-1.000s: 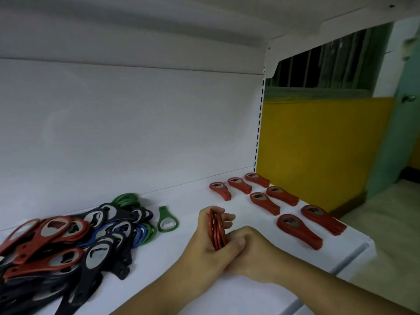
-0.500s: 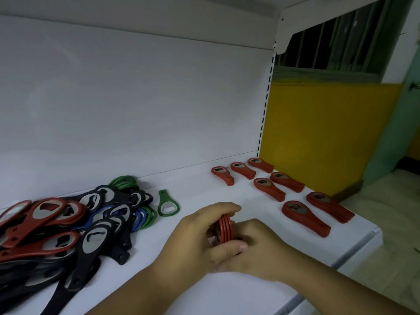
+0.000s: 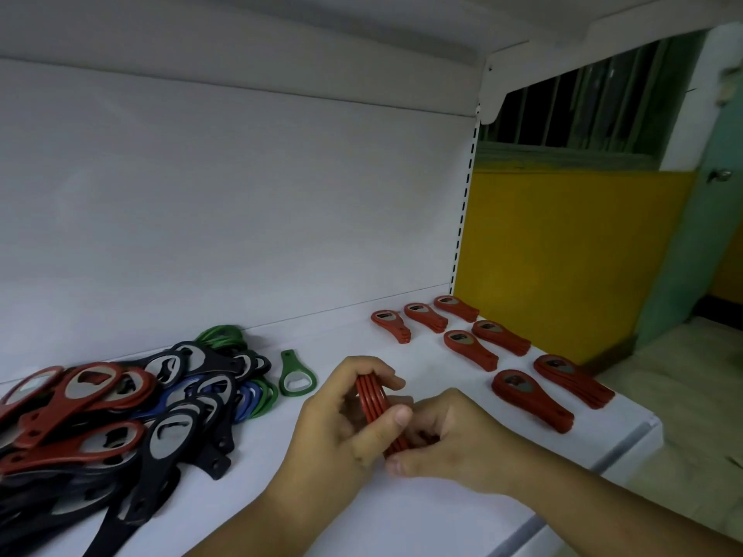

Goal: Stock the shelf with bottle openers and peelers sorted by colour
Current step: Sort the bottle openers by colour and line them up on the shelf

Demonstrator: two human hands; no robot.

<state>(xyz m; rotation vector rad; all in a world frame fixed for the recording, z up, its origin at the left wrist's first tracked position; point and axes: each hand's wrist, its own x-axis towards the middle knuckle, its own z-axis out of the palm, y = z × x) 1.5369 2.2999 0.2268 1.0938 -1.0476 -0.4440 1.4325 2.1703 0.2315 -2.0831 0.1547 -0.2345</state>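
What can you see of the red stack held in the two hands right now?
The red stack is a handful of thin red bottle openers pressed flat together and held on edge, so only their rims show as parallel curved ridges. They look like matte plastic; no metal insert is visible from this angle. The left hand grips them with fingers over the top and thumb across the front, while the right hand pinches the lower end. The stack sits just above the white shelf; contact is unclear.

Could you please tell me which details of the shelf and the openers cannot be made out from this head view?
- Red openers in the left hand and right hand: count unclear, the fingers cover most of the bunch.
- Mixed pile: cut off by the left edge; lower layers buried.
- Peelers: none identifiable.
- Sorted red stacks: number per stack too small to tell.
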